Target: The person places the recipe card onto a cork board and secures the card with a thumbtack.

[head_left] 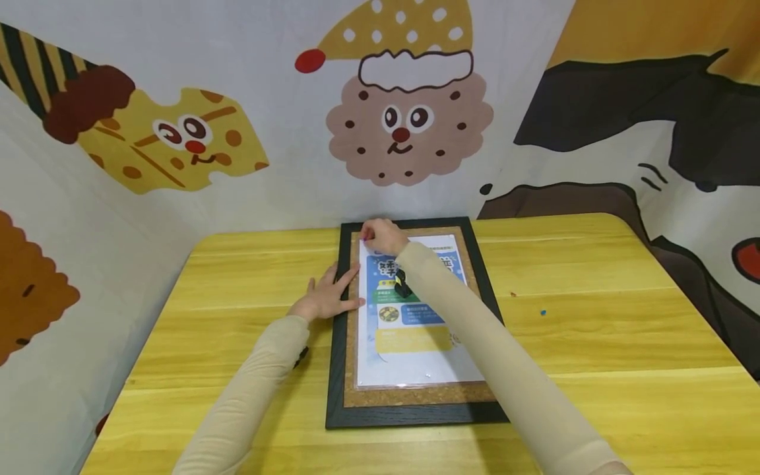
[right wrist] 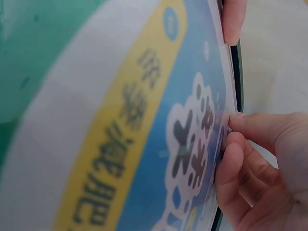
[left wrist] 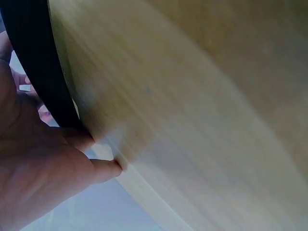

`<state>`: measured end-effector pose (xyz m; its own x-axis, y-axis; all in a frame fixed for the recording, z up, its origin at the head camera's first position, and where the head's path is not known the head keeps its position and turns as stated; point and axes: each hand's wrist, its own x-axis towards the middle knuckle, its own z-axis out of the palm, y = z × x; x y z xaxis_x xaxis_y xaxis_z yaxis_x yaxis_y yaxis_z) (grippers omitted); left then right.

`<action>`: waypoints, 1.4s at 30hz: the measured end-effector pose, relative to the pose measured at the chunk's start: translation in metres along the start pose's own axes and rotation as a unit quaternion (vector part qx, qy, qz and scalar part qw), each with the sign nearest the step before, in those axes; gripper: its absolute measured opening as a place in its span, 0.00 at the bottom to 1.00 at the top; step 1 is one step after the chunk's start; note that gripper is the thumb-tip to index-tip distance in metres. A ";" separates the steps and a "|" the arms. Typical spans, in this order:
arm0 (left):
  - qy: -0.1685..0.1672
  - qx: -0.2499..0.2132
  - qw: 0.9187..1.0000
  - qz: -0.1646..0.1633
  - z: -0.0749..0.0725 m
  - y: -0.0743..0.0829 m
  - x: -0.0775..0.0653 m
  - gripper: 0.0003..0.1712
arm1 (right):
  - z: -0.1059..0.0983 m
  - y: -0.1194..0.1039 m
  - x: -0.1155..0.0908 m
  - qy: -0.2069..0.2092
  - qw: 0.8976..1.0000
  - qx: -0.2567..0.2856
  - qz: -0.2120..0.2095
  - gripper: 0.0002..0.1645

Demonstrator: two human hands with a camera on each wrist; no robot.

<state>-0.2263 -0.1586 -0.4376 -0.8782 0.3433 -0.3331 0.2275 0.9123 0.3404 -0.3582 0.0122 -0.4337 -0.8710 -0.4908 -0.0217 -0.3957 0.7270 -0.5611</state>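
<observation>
A printed poster [head_left: 410,366] in a clear sleeve lies on a cork board [head_left: 424,396] with a black frame [head_left: 415,415]. At the poster's upper left corner my right hand [head_left: 384,236] pinches a small purple push pin [head_left: 365,239] between thumb and fingers, mostly hidden by the fingertips. In the right wrist view the right hand [right wrist: 260,168] meets the poster's edge. My left hand [head_left: 325,298] rests with spread fingers across the frame's left side, touching the poster's edge. The left wrist view shows the left hand [left wrist: 53,168] against the black frame [left wrist: 38,53].
The board lies on a yellow wood-grain table [head_left: 594,369]. To its right are a small blue piece [head_left: 543,313] and a tiny reddish piece [head_left: 513,294]. Behind the table hangs a cloth wall [head_left: 285,191] with cartoon prints.
</observation>
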 end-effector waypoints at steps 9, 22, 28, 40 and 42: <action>0.000 -0.002 1.000 0.004 -0.001 0.001 -0.001 0.47 | 0.001 0.001 -0.001 0.009 1.000 0.006 -0.011 0.08; -0.002 -0.011 1.000 0.007 -0.002 0.003 -0.002 0.47 | 0.003 0.003 -0.004 0.028 0.999 0.040 0.001 0.08; 0.006 -0.015 1.000 0.013 -0.001 0.003 -0.003 0.47 | 0.005 0.002 -0.004 0.042 0.997 0.063 0.003 0.05; 0.000 -0.011 1.000 0.009 0.000 0.000 -0.001 0.47 | 0.007 0.001 -0.002 0.052 0.993 0.103 0.028 0.04; -0.002 -0.010 1.000 0.007 0.001 -0.002 0.000 0.47 | 0.007 -0.001 -0.003 0.052 0.993 0.103 0.031 0.04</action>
<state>-0.2265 -0.1600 -0.4387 -0.8736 0.3568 -0.3309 0.2315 0.9029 0.3623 -0.3535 0.0096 -0.4393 -0.9218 -0.3873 0.0180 -0.2809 0.6351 -0.7195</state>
